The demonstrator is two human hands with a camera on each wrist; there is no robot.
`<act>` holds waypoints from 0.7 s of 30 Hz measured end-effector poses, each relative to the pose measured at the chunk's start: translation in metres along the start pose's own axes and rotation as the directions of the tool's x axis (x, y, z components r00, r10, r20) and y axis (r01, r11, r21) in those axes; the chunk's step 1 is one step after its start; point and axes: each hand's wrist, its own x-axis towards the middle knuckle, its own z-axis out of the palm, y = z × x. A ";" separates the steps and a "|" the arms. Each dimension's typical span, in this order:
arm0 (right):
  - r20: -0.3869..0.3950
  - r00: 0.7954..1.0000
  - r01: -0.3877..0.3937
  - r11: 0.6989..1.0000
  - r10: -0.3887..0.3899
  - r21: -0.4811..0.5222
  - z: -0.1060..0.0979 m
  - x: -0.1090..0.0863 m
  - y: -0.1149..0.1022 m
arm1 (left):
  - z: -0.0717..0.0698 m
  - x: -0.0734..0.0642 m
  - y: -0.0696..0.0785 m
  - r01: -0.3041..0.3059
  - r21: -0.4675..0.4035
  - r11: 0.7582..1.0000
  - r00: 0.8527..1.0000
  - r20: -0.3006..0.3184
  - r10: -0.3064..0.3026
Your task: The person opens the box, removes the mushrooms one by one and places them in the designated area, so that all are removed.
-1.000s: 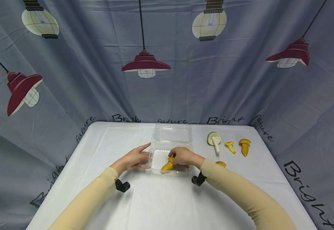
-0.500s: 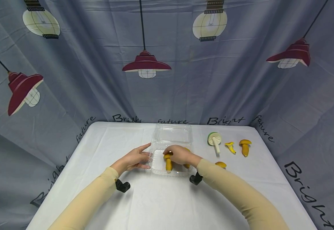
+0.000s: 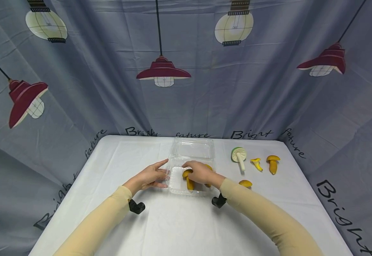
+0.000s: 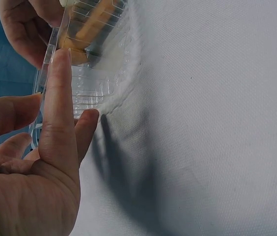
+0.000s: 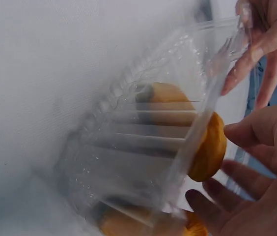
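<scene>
In the head view, a clear plastic clamshell container [image 3: 177,189] lies with its lid [image 3: 193,147] raised back. My left hand [image 3: 151,176] rests at its left side, fingers mostly extended against the rim. Over the tray is my right hand [image 3: 201,173], close to a yellow-brown mushroom [image 3: 190,183] that lies inside. In the right wrist view, the thumb tip meets the orange cap [image 5: 210,150], while the other fingers are loosely spread beside it. Another mushroom [image 5: 196,226] is at the tray's other end, partly covered by my right hand in the head view.
To the right on the white table [image 3: 173,227] lie a green-capped white mushroom [image 3: 238,156], a small yellow mushroom [image 3: 256,164] and an orange mushroom [image 3: 273,164]. Another orange cap [image 3: 245,183] shows behind my right sleeve. A grey curtain [image 3: 186,106] hangs behind.
My right hand has moved slightly left, and the mushroom under it has turned from slanted to nearly upright, then settled lower in the tray. The left hand has stayed in place.
</scene>
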 end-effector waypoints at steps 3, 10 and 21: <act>-0.051 0.998 -0.044 0.999 0.045 0.019 -0.003 -0.005 -0.002 | 0.000 0.000 0.000 0.001 0.001 1.000 1.000 0.002 -0.001; -0.049 0.980 -0.184 0.974 0.192 0.132 -0.012 -0.016 -0.007 | 0.000 0.000 0.000 -0.002 0.000 1.000 1.000 0.008 0.002; 0.124 0.917 -0.395 0.903 0.378 0.170 -0.012 -0.019 -0.008 | 0.000 -0.002 0.002 0.002 -0.001 1.000 1.000 0.009 -0.002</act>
